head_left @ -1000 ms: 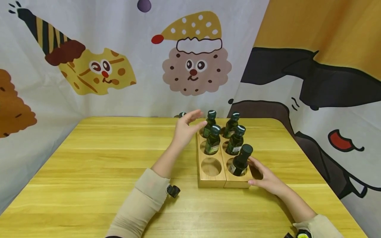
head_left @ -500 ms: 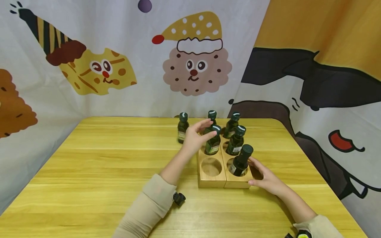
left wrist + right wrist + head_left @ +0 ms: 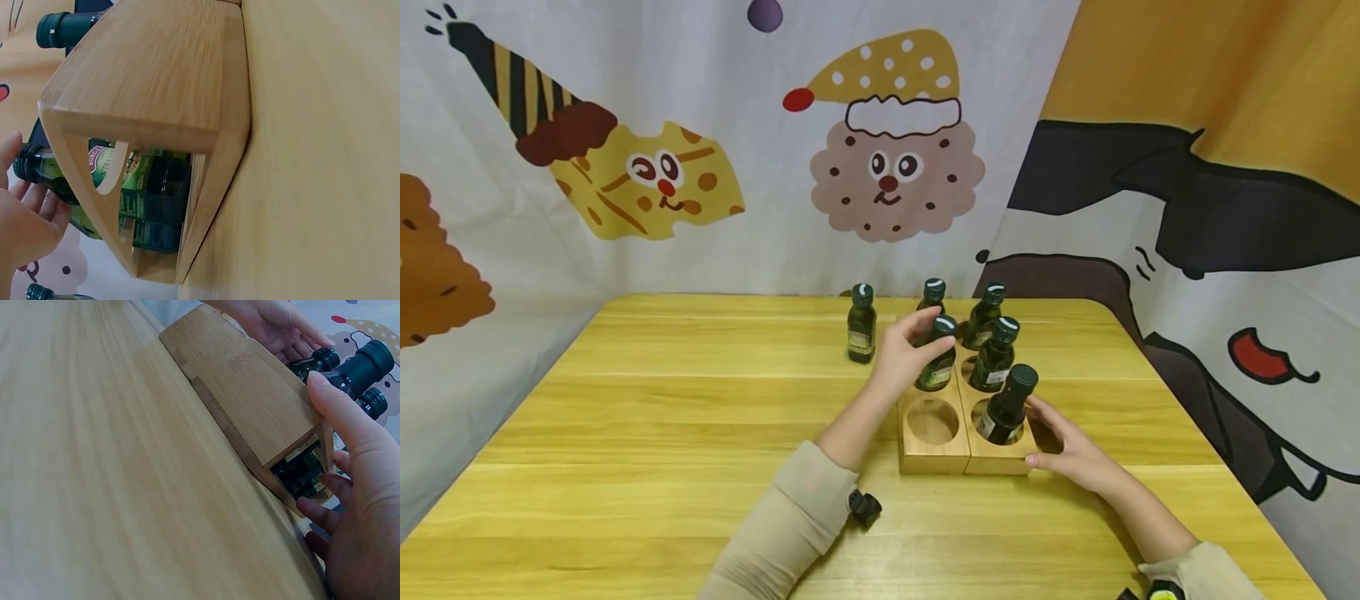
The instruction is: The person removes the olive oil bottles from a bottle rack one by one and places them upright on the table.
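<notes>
A wooden rack [image 3: 934, 460] of two joined blocks with round holes holds several small dark green olive oil bottles. My left hand [image 3: 900, 354] curls its thumb and fingers round the neck of the middle bottle in the left row [image 3: 935, 367]. That olive oil bottle [image 3: 47, 170] stands in its hole in the left wrist view, with fingers behind its neck. My right hand [image 3: 1075, 450] grips the rack's front right corner, thumb at the front edge and fingers along the side. Beside it, the front right bottle [image 3: 1009, 404] leans right. The front left hole shows its round floor.
Another green bottle [image 3: 861, 325] stands upright on the table, left of the rack's far end. The light wooden table [image 3: 662, 433] reaches back to a printed cloth [image 3: 760, 208] with cartoon figures.
My left hand has moved right and toward me, from the rack's far left side to the middle left bottle, uncovering the lone bottle on the table. The right hand keeps its place.
</notes>
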A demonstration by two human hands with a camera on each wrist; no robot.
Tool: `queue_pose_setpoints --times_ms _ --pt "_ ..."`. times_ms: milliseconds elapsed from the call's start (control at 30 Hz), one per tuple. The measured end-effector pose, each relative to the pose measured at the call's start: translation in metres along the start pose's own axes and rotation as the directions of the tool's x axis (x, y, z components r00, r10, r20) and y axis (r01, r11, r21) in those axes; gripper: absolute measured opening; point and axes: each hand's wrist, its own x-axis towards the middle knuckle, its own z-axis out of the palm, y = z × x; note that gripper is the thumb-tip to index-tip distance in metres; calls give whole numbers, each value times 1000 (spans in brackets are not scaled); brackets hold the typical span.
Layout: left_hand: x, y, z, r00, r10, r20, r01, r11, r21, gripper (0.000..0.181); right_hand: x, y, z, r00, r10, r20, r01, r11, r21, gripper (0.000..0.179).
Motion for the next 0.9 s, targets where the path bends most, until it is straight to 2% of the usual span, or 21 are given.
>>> queue_pose_setpoints --times_ms 100,133,367,667,900 --pt "0 -1 2 1000 -8 -13 8 1000 5 46 0 -1 0 1000 2 -2 -2 1000 -4 87" --pt "2 -6 4 1000 -3 -22 3 1000 1 45 0 -1 0 1000 3 -3 -3 1000 -4 87" --pt "2 -5 7 998 16 -56 -15 1000 15 39 0 -1 0 1000 1 -2 -1 1000 2 87" --pt "4 -5 8 998 5 -59 -4 1000 25 36 0 0 -1 1000 1 0 -1 1000 8 87" --pt "6 0 6 997 17 -71 -17 1000 -9 36 -1 1 -1 1000 3 -5 -3 1000 -4 86"
